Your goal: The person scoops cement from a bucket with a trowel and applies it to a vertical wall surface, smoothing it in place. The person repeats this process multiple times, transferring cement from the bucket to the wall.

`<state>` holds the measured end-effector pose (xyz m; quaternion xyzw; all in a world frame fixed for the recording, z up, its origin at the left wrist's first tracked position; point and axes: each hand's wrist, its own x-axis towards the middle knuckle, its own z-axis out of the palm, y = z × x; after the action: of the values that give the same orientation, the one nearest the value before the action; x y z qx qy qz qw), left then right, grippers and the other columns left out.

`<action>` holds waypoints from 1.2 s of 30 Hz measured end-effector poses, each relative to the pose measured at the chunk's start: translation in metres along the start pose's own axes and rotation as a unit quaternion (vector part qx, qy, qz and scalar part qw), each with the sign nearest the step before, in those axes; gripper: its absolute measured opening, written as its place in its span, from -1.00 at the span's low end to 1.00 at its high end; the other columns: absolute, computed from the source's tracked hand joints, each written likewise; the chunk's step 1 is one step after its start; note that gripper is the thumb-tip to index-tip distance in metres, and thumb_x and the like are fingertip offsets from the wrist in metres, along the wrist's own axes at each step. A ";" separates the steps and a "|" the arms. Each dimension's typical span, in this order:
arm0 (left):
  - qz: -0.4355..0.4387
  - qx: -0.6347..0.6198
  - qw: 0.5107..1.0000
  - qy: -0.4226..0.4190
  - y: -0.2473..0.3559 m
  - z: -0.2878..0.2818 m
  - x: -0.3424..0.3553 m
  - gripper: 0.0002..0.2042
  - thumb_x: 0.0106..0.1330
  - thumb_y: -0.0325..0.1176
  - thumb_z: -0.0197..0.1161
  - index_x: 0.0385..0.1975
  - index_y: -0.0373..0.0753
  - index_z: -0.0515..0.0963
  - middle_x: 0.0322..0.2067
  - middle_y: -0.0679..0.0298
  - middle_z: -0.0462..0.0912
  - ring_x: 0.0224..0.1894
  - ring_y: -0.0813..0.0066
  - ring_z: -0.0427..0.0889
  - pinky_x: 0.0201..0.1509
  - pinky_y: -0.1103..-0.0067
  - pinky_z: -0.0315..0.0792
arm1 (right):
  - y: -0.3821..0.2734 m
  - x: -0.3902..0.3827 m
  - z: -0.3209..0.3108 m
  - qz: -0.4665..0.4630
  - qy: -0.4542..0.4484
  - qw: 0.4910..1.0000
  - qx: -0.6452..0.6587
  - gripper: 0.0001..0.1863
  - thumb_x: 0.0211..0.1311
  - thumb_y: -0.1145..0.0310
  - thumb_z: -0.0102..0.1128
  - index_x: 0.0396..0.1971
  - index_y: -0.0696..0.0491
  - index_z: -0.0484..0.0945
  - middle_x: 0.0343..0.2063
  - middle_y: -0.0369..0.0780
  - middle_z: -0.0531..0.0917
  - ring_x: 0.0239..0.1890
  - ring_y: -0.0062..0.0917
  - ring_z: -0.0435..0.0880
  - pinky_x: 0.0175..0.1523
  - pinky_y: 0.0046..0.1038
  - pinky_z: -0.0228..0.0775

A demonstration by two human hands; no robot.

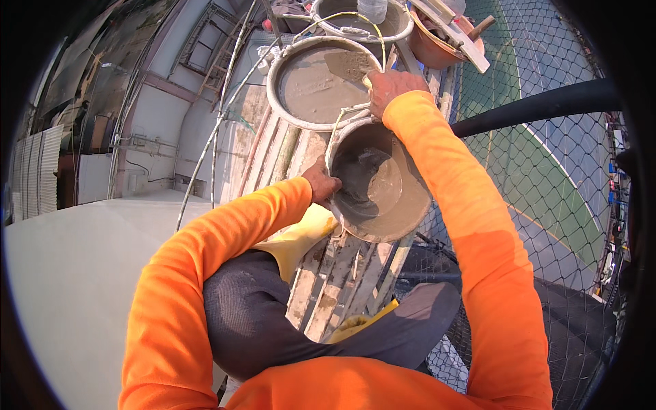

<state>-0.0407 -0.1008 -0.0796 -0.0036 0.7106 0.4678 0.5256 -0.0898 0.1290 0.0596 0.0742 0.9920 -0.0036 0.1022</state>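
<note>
Cement-grey slurry is sitting low in the tilted bucket (376,188), which the left hand (321,182) is gripping by the near rim with fingers curled shut while the right hand (391,87) is closing on the far rim by the wire handle. Tipped towards the netting (547,171) at the plank (342,273) edge, it could slop over or slide off if either grip slips. Beyond the fingers I am counting 1 wide basin of mortar (318,82), 1 further pail (362,24) and 1 orange tub (437,41).

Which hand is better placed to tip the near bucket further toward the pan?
Probably the right hand: it holds the tilted bucket at its far rim beside the pan. The left hand only steadies the near rim.
</note>
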 end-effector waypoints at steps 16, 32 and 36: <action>0.063 0.212 0.975 -0.034 0.047 0.028 -0.011 -0.25 0.24 -0.35 0.28 0.31 -0.42 -0.05 -0.04 -0.41 0.58 0.05 -0.23 0.65 0.17 0.22 0.47 | -0.026 0.092 0.036 0.023 -0.191 0.978 0.081 -0.57 0.32 0.13 0.18 0.07 0.06 0.65 0.10 0.01 0.67 0.17 -0.08 0.64 0.28 -0.16 0.46; 0.047 0.219 0.974 -0.036 0.042 0.028 0.004 -0.11 0.20 -0.33 0.25 0.42 -0.41 -0.19 -0.03 -0.42 0.59 0.04 -0.22 0.67 0.15 0.24 0.54 | -0.083 0.048 0.079 0.204 -0.236 0.834 0.455 -0.49 0.36 0.10 0.09 0.20 0.06 0.48 0.03 0.02 0.68 0.09 -0.08 0.67 0.14 -0.17 0.55; 0.072 0.187 0.979 -0.046 0.021 0.022 0.023 -0.03 0.17 -0.28 0.25 0.49 -0.39 -0.23 0.07 -0.35 0.58 0.06 -0.15 0.67 0.17 0.26 0.53 | -0.088 0.036 0.095 0.223 -0.216 0.823 0.476 -0.49 0.33 0.11 0.16 0.17 0.09 0.49 -0.02 -0.02 0.69 -0.02 -0.14 0.70 -0.11 -0.22 0.63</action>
<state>-0.0454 -0.0635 -0.0834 0.1674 0.7591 0.3633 0.5137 -0.1180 0.0453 -0.0409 0.3306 0.7759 -0.4681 0.2637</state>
